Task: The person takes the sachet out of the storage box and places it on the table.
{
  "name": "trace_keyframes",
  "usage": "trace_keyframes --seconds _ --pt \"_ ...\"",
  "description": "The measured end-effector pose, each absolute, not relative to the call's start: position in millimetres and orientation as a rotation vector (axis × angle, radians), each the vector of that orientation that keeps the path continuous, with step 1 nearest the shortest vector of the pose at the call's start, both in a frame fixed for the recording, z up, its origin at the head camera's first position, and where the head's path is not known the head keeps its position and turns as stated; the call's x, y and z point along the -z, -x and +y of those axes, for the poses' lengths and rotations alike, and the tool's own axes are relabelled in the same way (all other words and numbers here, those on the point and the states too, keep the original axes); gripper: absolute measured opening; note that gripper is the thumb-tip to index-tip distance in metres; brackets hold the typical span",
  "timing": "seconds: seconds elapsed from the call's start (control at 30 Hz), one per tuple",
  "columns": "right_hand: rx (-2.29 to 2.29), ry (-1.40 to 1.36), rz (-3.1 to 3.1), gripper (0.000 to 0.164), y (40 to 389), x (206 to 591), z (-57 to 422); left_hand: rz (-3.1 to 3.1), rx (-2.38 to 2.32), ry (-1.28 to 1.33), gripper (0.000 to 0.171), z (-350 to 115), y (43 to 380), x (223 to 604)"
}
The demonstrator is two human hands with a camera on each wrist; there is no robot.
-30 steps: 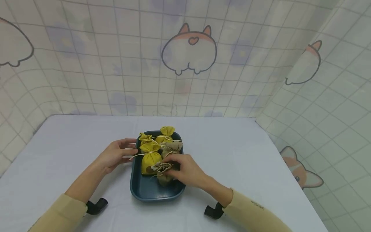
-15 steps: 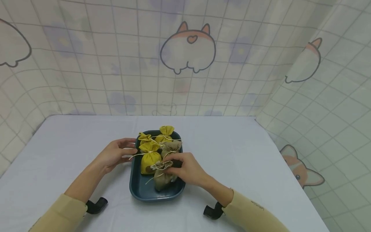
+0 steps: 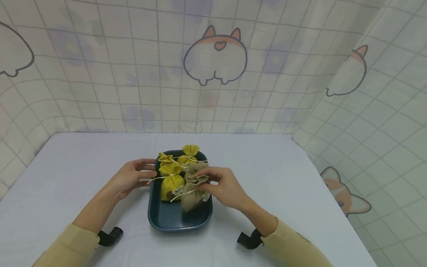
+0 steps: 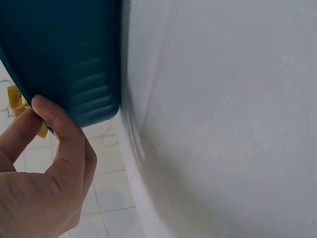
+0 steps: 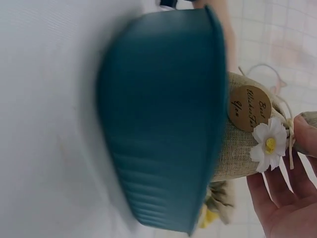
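Observation:
A dark teal tray on the white table holds several drawstring pouches. My right hand pinches the gathered neck of a tan burlap pouch, raised at the tray's right side. The right wrist view shows this pouch above the rim, with a round brown tag and a white flower. At the opposite side, my left hand holds the tray's rim between thumb and finger, as the left wrist view shows. Another tan pouch sits behind the held one, partly hidden.
Yellow pouches fill the tray's left and back: one in front, one behind it, one at the far rim. Black fittings show by both sleeves. A grid-patterned curtain hangs behind the table.
The held tan pouch first shifts slightly toward the front left, then rises and moves back, with my right hand moving up and right. My left hand stays at the tray's left rim.

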State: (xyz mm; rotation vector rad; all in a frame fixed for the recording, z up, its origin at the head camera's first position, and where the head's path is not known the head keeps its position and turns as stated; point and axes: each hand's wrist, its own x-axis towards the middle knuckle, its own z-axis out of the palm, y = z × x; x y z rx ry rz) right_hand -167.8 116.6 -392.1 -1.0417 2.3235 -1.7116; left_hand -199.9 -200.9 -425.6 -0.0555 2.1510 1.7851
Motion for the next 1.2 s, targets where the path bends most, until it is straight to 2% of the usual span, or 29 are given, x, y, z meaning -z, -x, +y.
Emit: trace_keyframes --seconds 0.3,1.2 --pt "1.784 1.054 2.353 0.025 168 374 132 2.133 -1.790 0.055 0.064 -202 202 426" --pt "1.944 0.970 2.570 0.025 189 357 182 2.132 -1.779 0.065 0.067 -202 203 424"
